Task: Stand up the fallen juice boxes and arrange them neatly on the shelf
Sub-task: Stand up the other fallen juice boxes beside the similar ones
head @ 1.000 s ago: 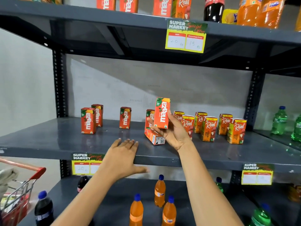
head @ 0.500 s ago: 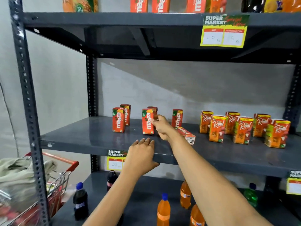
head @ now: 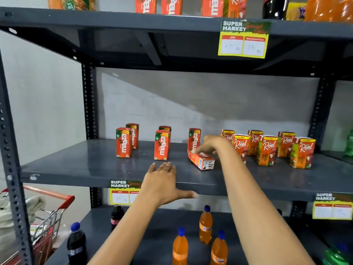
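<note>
One orange Maaza juice box (head: 201,161) lies on its side on the grey middle shelf (head: 76,165). My right hand (head: 213,146) reaches over it, fingers curled onto its far end and touching it. Several Maaza boxes stand upright to the left: a pair (head: 124,142), another pair (head: 162,145), and a single one (head: 194,139) just behind the fallen box. Several orange-and-yellow Real boxes (head: 267,150) stand in two rows to the right. My left hand (head: 164,183) rests flat on the shelf's front edge, fingers spread, holding nothing.
The shelf above (head: 172,22) carries more juice boxes and bottles and a yellow price tag (head: 243,40). Orange soda bottles (head: 205,225) and dark cola bottles (head: 76,242) stand on the lower shelf. A red-handled shopping cart (head: 47,209) stands at lower left beside the upright post (head: 11,169).
My right hand let go of the Maaza box it stood up in the second pair and moved right, down onto the fallen box. My left hand stayed on the shelf edge.
</note>
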`<act>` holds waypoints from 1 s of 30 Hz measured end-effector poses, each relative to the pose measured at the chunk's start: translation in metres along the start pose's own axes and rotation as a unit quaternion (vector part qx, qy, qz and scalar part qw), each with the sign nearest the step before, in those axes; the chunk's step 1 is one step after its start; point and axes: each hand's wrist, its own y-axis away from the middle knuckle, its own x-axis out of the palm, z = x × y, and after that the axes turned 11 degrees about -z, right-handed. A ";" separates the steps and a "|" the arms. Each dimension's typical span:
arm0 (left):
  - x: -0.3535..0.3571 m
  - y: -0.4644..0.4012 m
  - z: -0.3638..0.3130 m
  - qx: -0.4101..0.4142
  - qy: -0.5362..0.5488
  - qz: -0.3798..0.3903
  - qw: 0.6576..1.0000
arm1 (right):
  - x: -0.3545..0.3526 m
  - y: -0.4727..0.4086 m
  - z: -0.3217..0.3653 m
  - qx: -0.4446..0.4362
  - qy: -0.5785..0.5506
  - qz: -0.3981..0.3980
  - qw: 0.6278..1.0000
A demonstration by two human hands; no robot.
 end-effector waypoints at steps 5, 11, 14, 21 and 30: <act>0.008 -0.013 -0.033 0.030 0.018 -0.001 0.999 | 0.007 0.003 -0.017 0.104 -0.182 0.141 0.968; 0.008 -0.011 -0.033 0.019 0.013 -0.009 1.000 | 0.034 0.006 -0.002 0.057 -0.182 0.077 0.979; 0.007 -0.011 -0.034 0.017 0.010 -0.009 1.000 | 0.044 0.012 -0.008 0.045 -0.235 -0.031 0.970; 0.010 -0.010 -0.034 0.010 0.006 -0.015 1.000 | 0.051 0.014 -0.036 0.081 -0.768 0.123 0.623; 0.009 -0.012 -0.033 0.006 0.015 -0.009 1.000 | 0.040 0.032 -0.048 -0.075 -0.753 0.277 0.592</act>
